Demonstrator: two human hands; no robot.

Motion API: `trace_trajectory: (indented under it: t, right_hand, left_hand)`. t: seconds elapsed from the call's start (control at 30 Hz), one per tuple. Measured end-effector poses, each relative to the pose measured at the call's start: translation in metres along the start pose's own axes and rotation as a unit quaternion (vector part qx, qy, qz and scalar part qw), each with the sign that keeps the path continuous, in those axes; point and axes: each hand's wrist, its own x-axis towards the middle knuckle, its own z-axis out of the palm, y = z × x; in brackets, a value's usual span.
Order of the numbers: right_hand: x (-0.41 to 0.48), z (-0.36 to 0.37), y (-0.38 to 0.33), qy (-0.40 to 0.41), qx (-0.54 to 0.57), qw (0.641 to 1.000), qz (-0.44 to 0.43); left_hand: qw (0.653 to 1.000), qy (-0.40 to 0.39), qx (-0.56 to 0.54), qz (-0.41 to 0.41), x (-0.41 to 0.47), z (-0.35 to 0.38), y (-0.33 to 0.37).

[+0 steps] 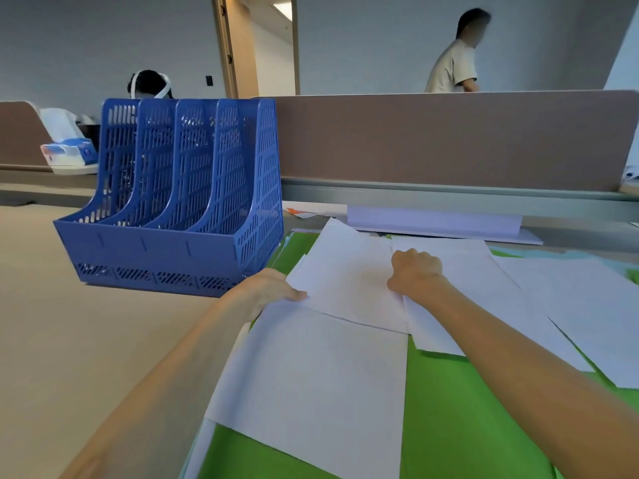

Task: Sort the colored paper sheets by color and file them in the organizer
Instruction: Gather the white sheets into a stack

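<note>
Green paper (449,409) underlies white sheet (345,281), hands (268,288) (416,271) gripping edges.

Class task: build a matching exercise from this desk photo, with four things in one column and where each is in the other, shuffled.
1 blue perforated plastic organizer
2 left hand
3 right hand
4 green paper sheets

A grips the white paper sheet at its left edge
B lie under white sheets
C stands left of the papers
D holds that sheet's right edge, fingers curled

Pairs: 1-C, 2-A, 3-D, 4-B
</note>
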Motion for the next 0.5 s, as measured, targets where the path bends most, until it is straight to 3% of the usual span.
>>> trace_trajectory:
  t: [0.27,0.5]
  right_hand:
    - [-0.001,0.005,0.014,-0.005,-0.003,1.000,-0.006]
    - [-0.005,0.009,0.021,0.037,-0.012,0.999,-0.029]
  left_hand:
    - [1.000,-0.020,-0.012,-0.001,-0.009,-0.003,0.001]
    - [0.999,-0.027,-0.030,-0.006,-0.012,0.002,-0.004]
